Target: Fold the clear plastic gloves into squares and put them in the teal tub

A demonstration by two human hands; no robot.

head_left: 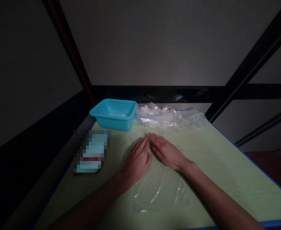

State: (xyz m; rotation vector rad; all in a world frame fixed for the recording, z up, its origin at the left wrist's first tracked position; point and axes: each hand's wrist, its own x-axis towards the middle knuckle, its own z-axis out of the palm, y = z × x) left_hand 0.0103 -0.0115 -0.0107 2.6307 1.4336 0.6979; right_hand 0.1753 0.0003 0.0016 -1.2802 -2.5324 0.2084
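Note:
A clear plastic bag (160,195) lies flat on the table in front of me, its glossy creases catching the light. My left hand (137,158) rests palm down over the left part of the bag, fingers stretched forward and thumb apart. Opposite it, my right hand (165,151) lies flat with its fingers pointing to the upper left. The fingertips of both hands come close together near the bag's far end. Whatever lies beneath the palms is hidden.
A blue plastic basin (115,123) stands at the back left with something pale inside. Crumpled clear plastic bags (161,116) are heaped beside it along the far edge. A phone-like, pixelated object (93,150) lies at left. The yellow-green table (229,179) has blue edges; a wall rises behind.

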